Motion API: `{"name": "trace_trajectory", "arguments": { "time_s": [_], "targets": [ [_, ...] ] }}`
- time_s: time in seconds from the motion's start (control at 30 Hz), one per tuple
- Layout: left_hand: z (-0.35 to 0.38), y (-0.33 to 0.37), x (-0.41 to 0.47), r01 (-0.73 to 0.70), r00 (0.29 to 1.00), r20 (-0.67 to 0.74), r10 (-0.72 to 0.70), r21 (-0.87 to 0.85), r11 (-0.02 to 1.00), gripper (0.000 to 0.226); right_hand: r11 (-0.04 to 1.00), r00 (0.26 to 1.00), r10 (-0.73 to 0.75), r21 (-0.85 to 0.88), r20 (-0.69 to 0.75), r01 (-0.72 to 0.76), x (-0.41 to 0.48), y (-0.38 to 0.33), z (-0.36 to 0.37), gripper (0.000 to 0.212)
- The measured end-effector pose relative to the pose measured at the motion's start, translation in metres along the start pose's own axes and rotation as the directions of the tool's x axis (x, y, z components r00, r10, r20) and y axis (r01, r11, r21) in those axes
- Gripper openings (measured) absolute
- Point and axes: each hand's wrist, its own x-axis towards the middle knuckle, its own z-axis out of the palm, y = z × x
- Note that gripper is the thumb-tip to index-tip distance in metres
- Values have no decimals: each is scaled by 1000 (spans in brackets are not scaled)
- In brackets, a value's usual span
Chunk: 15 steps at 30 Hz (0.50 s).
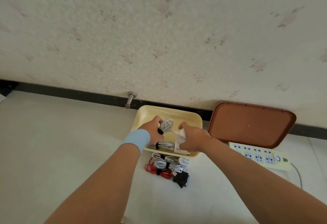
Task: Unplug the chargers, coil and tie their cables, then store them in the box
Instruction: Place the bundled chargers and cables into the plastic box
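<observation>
Inside yellow box [169, 112], left hand [154, 130] grips coiled white cable [166, 125]; right hand [192, 140] holds white charger [182, 136] just beside. Second white coil [164, 145] lies in box. Just near of box: tied white cables [164, 162], red cable [152, 168], black charger [181, 179]. Right of box: brown lid [251, 124] against wall, power strip [260, 156].

Bare forearms; light-blue wristband [137, 139] worn at the left wrist.

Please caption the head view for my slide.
Left hand and right hand hold a tied white charger in the yellow box.
</observation>
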Motion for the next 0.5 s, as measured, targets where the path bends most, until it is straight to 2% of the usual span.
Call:
{"name": "trace_trajectory", "arguments": {
  "time_s": [0.1, 0.17, 0.27, 0.4, 0.5],
  "targets": [
    [4, -5, 15, -60, 988, -137, 69, 71, 996, 47, 997, 1000, 12, 76, -5, -12, 15, 6, 5, 59],
    [7, -6, 24, -96, 957, -240, 162, 265, 960, 33, 995, 1000, 0, 104, -23, 3, 25, 10, 10, 56],
    [16, -11, 36, -94, 950, -227, 215, 448, 889, 27, 995, 998, -9, 100, -67, 15, 40, 15, 21, 56],
    [29, -25, 47, -50, 991, -91, 95, 405, 913, 46, 994, 992, 46, 108, -115, -33, 53, 23, 34, 40],
    [35, -33, 48, -37, 987, -135, 89, 349, 936, 48, 995, 993, 44, 96, -108, -34, 59, 28, 43, 29]
  ]
}}
